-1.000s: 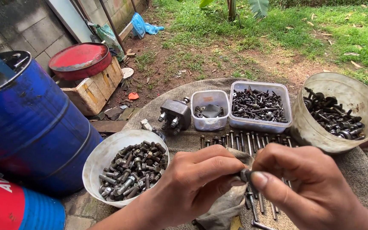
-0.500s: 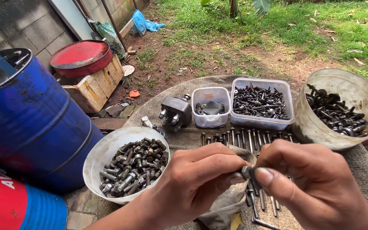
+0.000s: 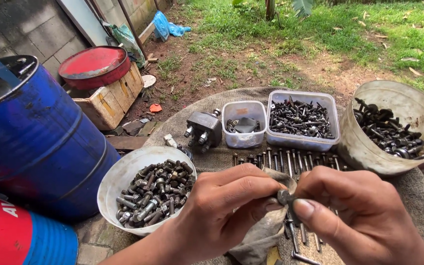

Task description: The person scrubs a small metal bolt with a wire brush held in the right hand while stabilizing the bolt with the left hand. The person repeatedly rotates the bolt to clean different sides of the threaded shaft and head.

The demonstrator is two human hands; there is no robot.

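A blue drum (image 3: 35, 142) is seen at far left, and beside it a white bowl (image 3: 119, 179) of bolts. A dirty rag (image 3: 266, 228) is gripped by the left hand (image 3: 226, 206). Just right of it, a small bolt (image 3: 285, 198) is pinched by the fingertips of the right hand (image 3: 359, 216), above a row of long bolts (image 3: 290, 159). A tub (image 3: 398, 127) of hardware is set at far right.

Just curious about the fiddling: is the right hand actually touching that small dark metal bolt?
Touching. The head view shows the right hand pinching the small dark metal bolt with its thumb tip pressed against the head.
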